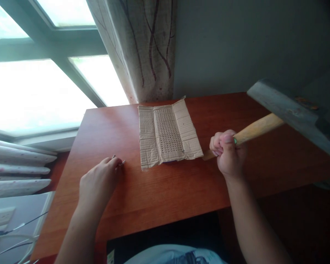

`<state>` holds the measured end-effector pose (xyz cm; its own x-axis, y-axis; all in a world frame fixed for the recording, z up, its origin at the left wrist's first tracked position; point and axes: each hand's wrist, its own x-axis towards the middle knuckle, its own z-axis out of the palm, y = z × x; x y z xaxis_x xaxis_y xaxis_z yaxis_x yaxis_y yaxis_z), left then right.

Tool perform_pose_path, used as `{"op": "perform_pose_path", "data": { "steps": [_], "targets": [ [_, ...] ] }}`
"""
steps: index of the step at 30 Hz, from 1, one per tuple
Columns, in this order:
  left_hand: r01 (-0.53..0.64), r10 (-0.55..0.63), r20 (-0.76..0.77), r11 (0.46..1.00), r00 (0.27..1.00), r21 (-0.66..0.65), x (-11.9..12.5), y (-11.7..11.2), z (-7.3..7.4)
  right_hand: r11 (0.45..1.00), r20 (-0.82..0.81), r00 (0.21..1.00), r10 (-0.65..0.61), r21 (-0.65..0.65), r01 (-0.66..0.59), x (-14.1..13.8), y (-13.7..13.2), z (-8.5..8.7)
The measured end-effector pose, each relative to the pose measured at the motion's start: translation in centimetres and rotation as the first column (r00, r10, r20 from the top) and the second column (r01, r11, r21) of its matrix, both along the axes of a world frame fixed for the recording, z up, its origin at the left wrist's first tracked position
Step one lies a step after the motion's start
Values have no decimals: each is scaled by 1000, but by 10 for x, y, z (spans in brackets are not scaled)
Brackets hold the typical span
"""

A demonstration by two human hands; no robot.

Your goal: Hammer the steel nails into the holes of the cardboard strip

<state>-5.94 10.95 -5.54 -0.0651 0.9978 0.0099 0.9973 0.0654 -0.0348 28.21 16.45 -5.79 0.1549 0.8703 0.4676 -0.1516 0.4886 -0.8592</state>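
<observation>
Tool (287, 110) aloft, right hand (229, 150) clamps its wooden handle (255, 130) | left hand (100, 178) pinches metal pieces (123, 162) | dotted cardboard (167, 134) sits between them on table (154, 198)

No text, numbers or signs legible. Dark print on shirt (156, 253), below worktop (154, 198): unreadable.

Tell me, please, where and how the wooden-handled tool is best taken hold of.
Likely best by the wooden handle, from the person's near side, closing fully around it, as the right hand does. The handle is long and slim and leads to a wide metal head, whose weight probably calls for a firm hold.
</observation>
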Motion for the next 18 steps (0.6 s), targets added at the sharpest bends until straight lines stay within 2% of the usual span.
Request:
{"op": "perform_pose_path", "data": {
  "steps": [3, 5, 8, 10, 12, 13, 15, 18],
  "targets": [
    [-27, -1, 202, 990, 979, 136, -3, 0, 3, 1000, 37, 999, -22, -19, 23, -1, -1, -1],
    [-93, -8, 416, 971, 909, 220, 1, -2, 11, 999, 57, 998, -32, -29, 33, -1, -1, -1],
    [-171, -82, 713, 946, 696, 276, 23, -5, 30, 999, 61, 998, -32, -30, 34, -3, -2, -2],
    [-204, -159, 812, 924, 562, 322, 47, -6, 42, 999, 59, 998, -29, -22, 31, -3, -2, -2],
    [-151, -261, 838, 916, 479, 372, 74, -4, 50, 1000, 51, 999, -16, -11, 17, -3, -2, -2],
    [-78, -308, 827, 919, 469, 387, 87, -2, 52, 1000, 47, 999, -8, -7, 9, -3, -2, -2],
    [22, -355, 794, 918, 494, 397, 110, 6, 51, 1000, 44, 999, -3, -6, 3, -3, -3, -2],
    [75, -394, 727, 900, 562, 430, 132, 20, 43, 1000, 56, 998, -23, -20, 24, -3, -3, -2]
  ]
}}
